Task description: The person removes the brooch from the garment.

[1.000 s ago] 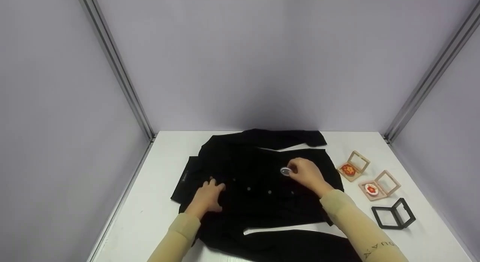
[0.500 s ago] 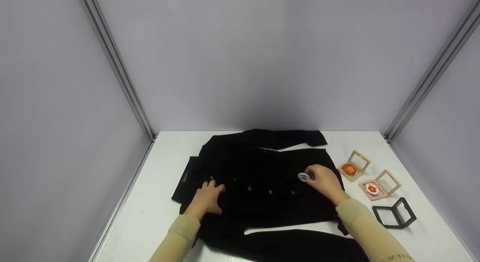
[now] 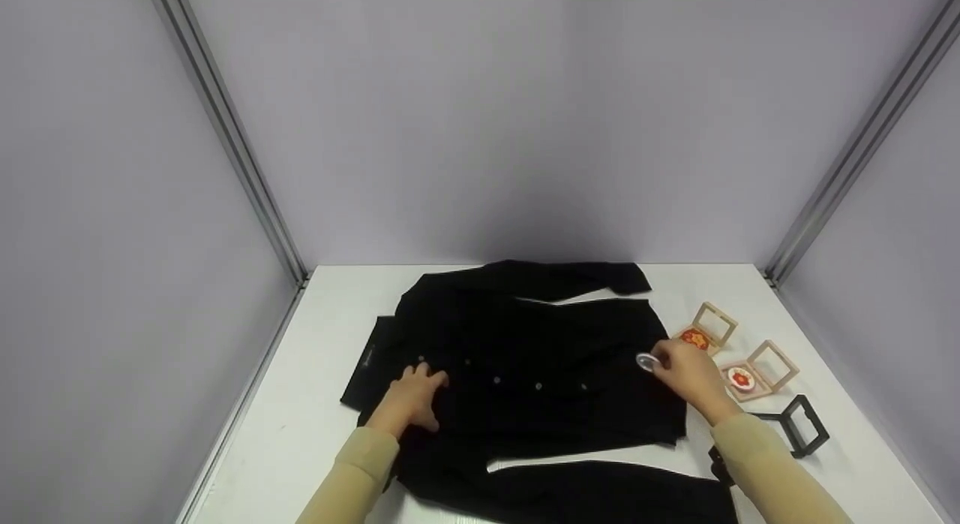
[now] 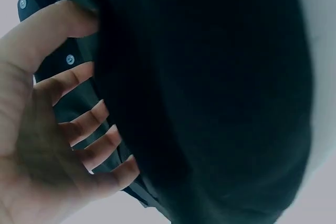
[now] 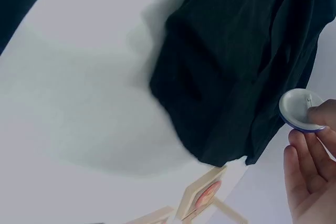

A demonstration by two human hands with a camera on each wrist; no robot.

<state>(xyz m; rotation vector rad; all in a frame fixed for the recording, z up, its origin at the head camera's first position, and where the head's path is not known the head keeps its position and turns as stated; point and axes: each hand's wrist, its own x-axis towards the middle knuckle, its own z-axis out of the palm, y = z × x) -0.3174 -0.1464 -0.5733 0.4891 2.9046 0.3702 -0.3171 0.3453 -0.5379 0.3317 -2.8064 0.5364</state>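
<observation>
A black buttoned shirt (image 3: pixel 540 336) lies spread across the white table, its collar side toward the left. On its left part rests my left hand (image 3: pixel 411 398), fingers spread over the cloth. In the left wrist view the fingertips of that hand (image 4: pixel 58 124) meet the dark fabric, and small pale buttons show behind them. Over the shirt's right edge, my right hand (image 3: pixel 691 375) pinches a round pin badge (image 3: pixel 646 362) between thumb and fingers. The right wrist view shows the badge (image 5: pixel 295 109) back up, with its metal pin beside the thumb.
At the right stand two open wooden display frames. One holds a red and orange badge (image 3: pixel 694 339), partly behind my right hand; the other holds a white badge with a red flower (image 3: pixel 741 378). An open black frame (image 3: pixel 810 426) stands nearer, partly hidden by my right sleeve.
My right hand has moved right and slightly toward me with the pin badge, from over the middle of the shirt to its right edge. My left hand has stayed in place.
</observation>
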